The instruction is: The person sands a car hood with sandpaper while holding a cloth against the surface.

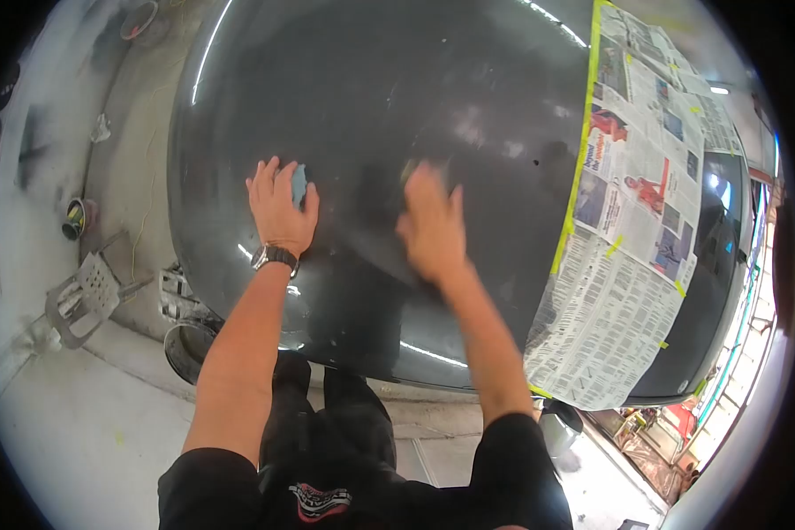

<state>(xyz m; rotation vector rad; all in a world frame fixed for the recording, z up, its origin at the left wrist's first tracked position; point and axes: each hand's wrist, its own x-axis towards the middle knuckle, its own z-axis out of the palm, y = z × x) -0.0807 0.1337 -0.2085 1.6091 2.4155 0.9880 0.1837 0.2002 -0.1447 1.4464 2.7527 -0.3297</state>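
Note:
A dark grey car hood (344,106) lies in front of me, with glossy light streaks and a few pale patches. My left hand (283,208), with a watch (275,256) on the wrist, presses on the hood at the left. Between its thumb and fingers shows a light blue cloth-like piece (299,184), mostly covered by the hand. Over the middle of the hood is my right hand (433,225), smeared by motion, its fingers bent together. Something small and yellowish (408,170) shows at its fingertips, too blurred to name.
Newspaper sheets (627,185) edged with yellow tape (583,150) cover the car's windshield side at the right. Left of the car stand a pale plastic chair (93,287) and a small bucket (77,218) on the floor. Various items (654,442) lie at the lower right.

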